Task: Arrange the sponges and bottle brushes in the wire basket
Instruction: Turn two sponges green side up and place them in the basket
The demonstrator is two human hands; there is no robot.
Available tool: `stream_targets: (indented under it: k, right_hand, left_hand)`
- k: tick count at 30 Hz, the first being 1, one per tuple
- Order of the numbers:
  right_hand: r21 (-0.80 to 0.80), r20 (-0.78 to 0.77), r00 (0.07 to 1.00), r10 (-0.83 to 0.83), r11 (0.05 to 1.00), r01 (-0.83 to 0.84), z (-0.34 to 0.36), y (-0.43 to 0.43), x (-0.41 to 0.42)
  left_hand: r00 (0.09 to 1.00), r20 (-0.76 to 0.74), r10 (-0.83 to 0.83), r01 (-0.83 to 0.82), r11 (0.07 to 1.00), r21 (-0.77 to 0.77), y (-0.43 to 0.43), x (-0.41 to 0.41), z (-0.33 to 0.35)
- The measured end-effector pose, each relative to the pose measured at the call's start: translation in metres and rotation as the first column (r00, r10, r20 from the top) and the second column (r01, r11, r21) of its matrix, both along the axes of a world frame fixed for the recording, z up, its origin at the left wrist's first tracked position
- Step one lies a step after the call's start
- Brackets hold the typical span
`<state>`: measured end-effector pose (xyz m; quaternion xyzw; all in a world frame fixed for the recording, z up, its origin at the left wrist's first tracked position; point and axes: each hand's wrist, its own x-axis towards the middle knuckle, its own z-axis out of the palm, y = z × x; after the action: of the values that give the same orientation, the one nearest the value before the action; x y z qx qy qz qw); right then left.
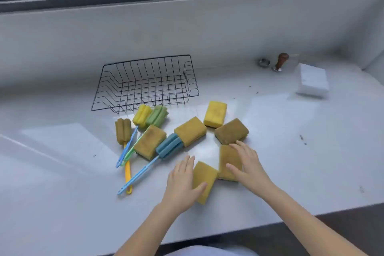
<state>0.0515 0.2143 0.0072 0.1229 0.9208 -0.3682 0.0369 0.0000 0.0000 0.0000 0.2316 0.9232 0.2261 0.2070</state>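
An empty black wire basket (145,83) stands at the back of the white counter. In front of it lie several yellow-brown sponges, among them one (215,113) near the basket and one (231,131) to its right. Several foam bottle brushes lie to the left: brown (123,131), yellow (142,115), green (158,116) and blue (169,146). My left hand (182,183) rests flat on the left side of a near sponge (204,181), fingers apart. My right hand (247,166) lies spread over another sponge (227,160).
A wood-handled tamper (280,62) and a small metal ring (264,62) stand at the back right, with a stack of white foam blocks (311,80) beside them. The counter's front edge (249,222) runs near my forearms. A wall and window rise behind the basket.
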Motion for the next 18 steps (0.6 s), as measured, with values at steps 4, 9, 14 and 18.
stream_targets:
  k: [4, 9, 14, 18]
  right_hand:
    - [0.003, 0.078, 0.993, -0.085, 0.996, 0.085, -0.017, 0.009, 0.015]
    - [0.194, 0.099, 0.995, 0.0, 0.981, -0.019, -0.045, 0.001, 0.033]
    - [0.164, -0.014, 0.999, 0.046, 0.985, -0.043, -0.05, 0.012, 0.027]
    - [0.056, -0.08, 0.994, 0.079, 0.996, -0.075, -0.044, 0.021, 0.02]
  left_hand:
    - [0.996, 0.038, 0.085, -0.088, 0.993, 0.08, 0.015, 0.02, -0.018]
    - [0.991, -0.121, 0.06, -0.064, 0.998, -0.027, 0.022, 0.034, -0.044]
    - [0.981, -0.096, 0.171, -0.17, 0.985, 0.01, 0.023, 0.025, -0.046]
    - [0.88, 0.183, 0.437, -0.471, 0.853, 0.226, 0.023, 0.01, -0.035]
